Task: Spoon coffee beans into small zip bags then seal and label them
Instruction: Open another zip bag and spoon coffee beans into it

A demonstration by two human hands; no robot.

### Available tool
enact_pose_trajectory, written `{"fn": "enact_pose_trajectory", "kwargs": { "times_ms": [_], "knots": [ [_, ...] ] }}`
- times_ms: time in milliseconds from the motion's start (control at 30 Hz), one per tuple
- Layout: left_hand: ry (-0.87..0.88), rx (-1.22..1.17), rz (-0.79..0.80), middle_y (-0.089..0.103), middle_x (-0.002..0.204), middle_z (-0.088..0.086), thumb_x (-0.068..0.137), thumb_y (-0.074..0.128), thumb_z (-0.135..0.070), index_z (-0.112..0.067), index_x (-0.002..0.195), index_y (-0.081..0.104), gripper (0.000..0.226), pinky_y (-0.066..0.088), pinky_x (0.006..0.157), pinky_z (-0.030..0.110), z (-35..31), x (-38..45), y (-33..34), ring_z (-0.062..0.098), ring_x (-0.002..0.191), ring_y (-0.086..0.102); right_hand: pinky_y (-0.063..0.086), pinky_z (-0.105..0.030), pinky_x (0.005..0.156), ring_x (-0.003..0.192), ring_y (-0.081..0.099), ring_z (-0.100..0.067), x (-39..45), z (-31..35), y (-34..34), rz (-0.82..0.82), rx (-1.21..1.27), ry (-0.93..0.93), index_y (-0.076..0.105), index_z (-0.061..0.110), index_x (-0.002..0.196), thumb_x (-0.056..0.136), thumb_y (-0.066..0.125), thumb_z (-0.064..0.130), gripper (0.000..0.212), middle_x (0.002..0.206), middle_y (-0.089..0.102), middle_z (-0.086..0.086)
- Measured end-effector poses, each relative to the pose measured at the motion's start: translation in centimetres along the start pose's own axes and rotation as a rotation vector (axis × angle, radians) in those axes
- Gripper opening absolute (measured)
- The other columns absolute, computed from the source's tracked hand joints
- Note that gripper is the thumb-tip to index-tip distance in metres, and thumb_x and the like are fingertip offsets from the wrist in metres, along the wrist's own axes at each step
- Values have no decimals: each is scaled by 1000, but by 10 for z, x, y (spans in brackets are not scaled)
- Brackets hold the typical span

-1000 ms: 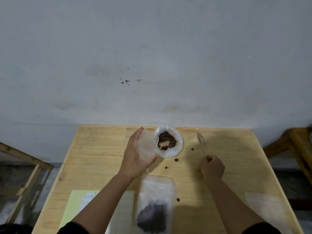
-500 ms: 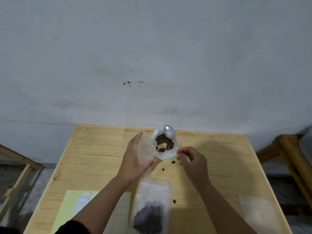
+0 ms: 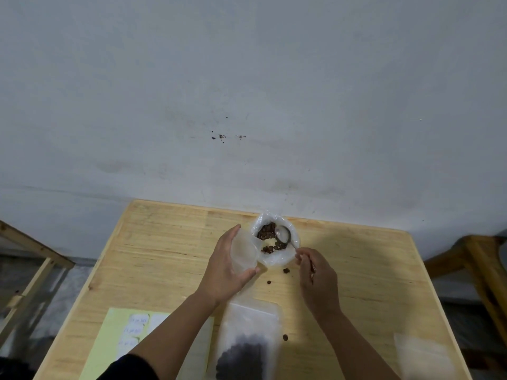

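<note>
An open plastic bag (image 3: pixel 277 257) of brown coffee beans (image 3: pixel 266 232) sits near the table's far edge. My right hand (image 3: pixel 315 278) pinches the handle of a metal spoon (image 3: pixel 283 233); the spoon's bowl is inside the bag, over the beans. My left hand (image 3: pixel 225 266) grips a small clear zip bag (image 3: pixel 243 252) held open right beside the bean bag. A zip bag with beans in it (image 3: pixel 247 341) lies flat near the front edge. A yellow label sheet (image 3: pixel 120 338) lies at the front left, partly under my left arm.
Several loose beans (image 3: pixel 286 270) lie scattered on the wooden table (image 3: pixel 164 256). Another clear zip bag (image 3: pixel 422 355) lies at the front right corner. A grey wall stands right behind the table. Wooden frames stand on the floor to the left (image 3: pixel 33 259) and right (image 3: pixel 480 264).
My right hand brought the spoon from the table on the right over to the bean bag and dipped its bowl in among the beans. My left hand stayed holding the small bag.
</note>
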State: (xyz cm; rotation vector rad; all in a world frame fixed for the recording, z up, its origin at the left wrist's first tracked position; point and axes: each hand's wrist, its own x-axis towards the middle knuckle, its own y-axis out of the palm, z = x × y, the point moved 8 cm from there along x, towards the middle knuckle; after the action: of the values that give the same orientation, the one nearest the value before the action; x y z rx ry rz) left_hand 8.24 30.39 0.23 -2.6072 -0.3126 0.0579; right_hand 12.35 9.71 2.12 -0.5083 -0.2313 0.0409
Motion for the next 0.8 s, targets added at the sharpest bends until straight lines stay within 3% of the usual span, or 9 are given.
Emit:
{"fn": "enact_pose_trajectory", "kwargs": {
  "times_ms": [100, 200, 300, 533, 667, 800],
  "knots": [
    [-23, -14, 19, 27, 141, -19, 68, 83, -33, -25, 145, 24, 97, 20, 105, 10, 4, 2, 7, -4, 131, 26, 51, -22, 77, 85, 65, -11, 3, -8, 1, -28, -30, 21, 64, 9, 107, 90, 37, 39, 44, 93, 68, -1],
    [-49, -36, 39, 27, 139, -19, 67, 83, -32, -25, 144, 25, 97, 19, 101, 7, 9, 6, 15, -4, 129, 27, 51, -25, 80, 87, 65, -13, 4, -21, 4, -26, 0, 133, 64, 12, 109, 88, 39, 43, 46, 95, 69, -2],
    [-78, -47, 52, 28, 138, -20, 67, 83, -35, -26, 144, 25, 97, 22, 103, 12, 11, 9, 21, -5, 129, 27, 50, -14, 68, 74, 63, -8, 7, -36, 12, 0, 110, 319, 64, 19, 106, 96, 45, 25, 22, 86, 68, -1],
    [-83, -40, 77, 28, 136, -21, 67, 82, -37, -28, 142, 25, 95, 18, 97, -1, 14, 16, 29, -7, 127, 27, 51, -20, 51, 58, 57, -16, 4, -59, 39, 35, 617, 740, 63, -3, 105, 98, 43, 10, 25, 73, 62, -13],
    [-101, -44, 69, 30, 137, -20, 67, 83, -37, -26, 144, 26, 97, 25, 105, 17, 18, 16, 27, -3, 128, 29, 48, -18, 45, 48, 55, -10, 4, -60, 30, -41, 688, 787, 64, -2, 98, 97, 44, 10, 24, 69, 61, -12],
    [-106, -41, 67, 30, 137, -19, 67, 83, -36, -24, 144, 25, 97, 25, 104, 17, 18, 16, 28, -3, 127, 29, 48, -23, 50, 54, 54, -15, 11, -54, 10, -116, 608, 719, 68, 2, 92, 96, 46, 14, 24, 68, 62, -10]
  ]
}}
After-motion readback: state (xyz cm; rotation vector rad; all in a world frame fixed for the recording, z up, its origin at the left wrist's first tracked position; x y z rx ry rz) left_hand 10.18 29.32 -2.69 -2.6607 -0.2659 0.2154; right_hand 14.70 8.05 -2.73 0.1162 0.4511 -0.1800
